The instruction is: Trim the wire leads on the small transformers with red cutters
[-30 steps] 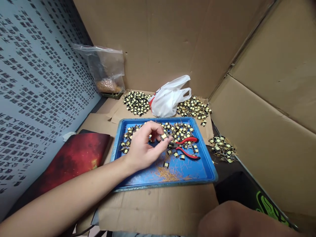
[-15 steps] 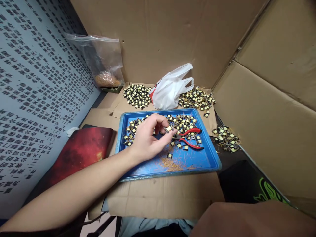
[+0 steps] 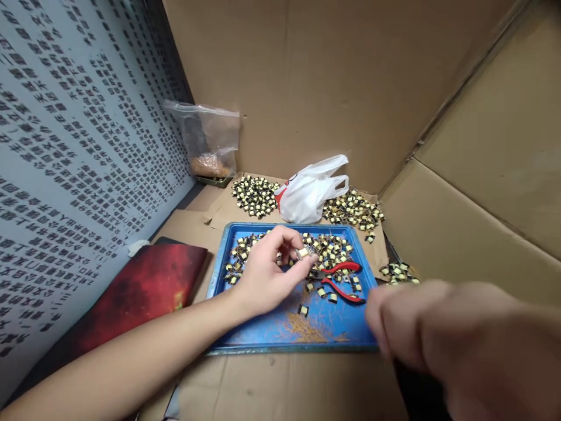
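On the brown cardboard-covered bench: shallow rectangular blue plastic tray.
Right hand: newly swung up, blurred, covering the tray's near right corner in view; whether its fingers pinch anything, I cannot tell.
Left hand: unchanged above the tray, thumb and fingers pinching.
Red-handled metal pliers: still lying unheld in the tray.
Small yellow-and-black wire-legged component: between the left fingertips, now with both hands raised.
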A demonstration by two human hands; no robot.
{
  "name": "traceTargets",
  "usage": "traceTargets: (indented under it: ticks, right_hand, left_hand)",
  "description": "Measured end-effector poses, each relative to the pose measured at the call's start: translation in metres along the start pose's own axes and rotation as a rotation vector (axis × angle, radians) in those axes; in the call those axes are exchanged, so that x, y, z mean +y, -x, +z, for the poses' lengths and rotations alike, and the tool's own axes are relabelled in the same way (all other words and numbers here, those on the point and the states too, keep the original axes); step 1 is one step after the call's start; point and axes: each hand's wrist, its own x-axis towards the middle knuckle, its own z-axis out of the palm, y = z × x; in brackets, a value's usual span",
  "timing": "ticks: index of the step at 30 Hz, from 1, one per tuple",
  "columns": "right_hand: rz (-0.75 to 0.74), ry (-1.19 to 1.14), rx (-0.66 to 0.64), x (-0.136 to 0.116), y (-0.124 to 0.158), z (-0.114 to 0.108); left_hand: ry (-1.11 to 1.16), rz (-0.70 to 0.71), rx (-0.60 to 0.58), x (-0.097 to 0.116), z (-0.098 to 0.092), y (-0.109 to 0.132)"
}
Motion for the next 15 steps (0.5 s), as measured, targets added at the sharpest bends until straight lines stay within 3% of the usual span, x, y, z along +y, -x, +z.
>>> traceTargets:
  ticks: [4,6,8,10,12,15]
  right_hand:
    - [-0.034,-0.088,0.046,0.025,-0.05,0.007]
    - [-0.002,0.078,-0.076,0.037,-0.062,0.019]
    - [0.079,0.204,-0.203,0.047,-0.065,0.035]
    - [0.119,0.266,-0.238,0.056,-0.062,0.049]
    - [0.131,0.311,-0.249,0.062,-0.057,0.06]
    - [0.126,0.332,-0.258,0.066,-0.052,0.063]
  left_hand:
    - [0.014,-0.118,0.072,0.007,-0.011,-0.028]
    - [0.013,-0.227,0.061,0.004,-0.024,-0.05]
    - [-0.005,-0.341,0.002,-0.006,-0.043,-0.074]
    - [-0.133,-0.402,-0.093,-0.02,-0.064,-0.094]
    - [-0.486,-0.397,-0.124,-0.037,-0.084,-0.109]
    - [-0.629,-0.385,-0.111,-0.061,-0.104,-0.123]
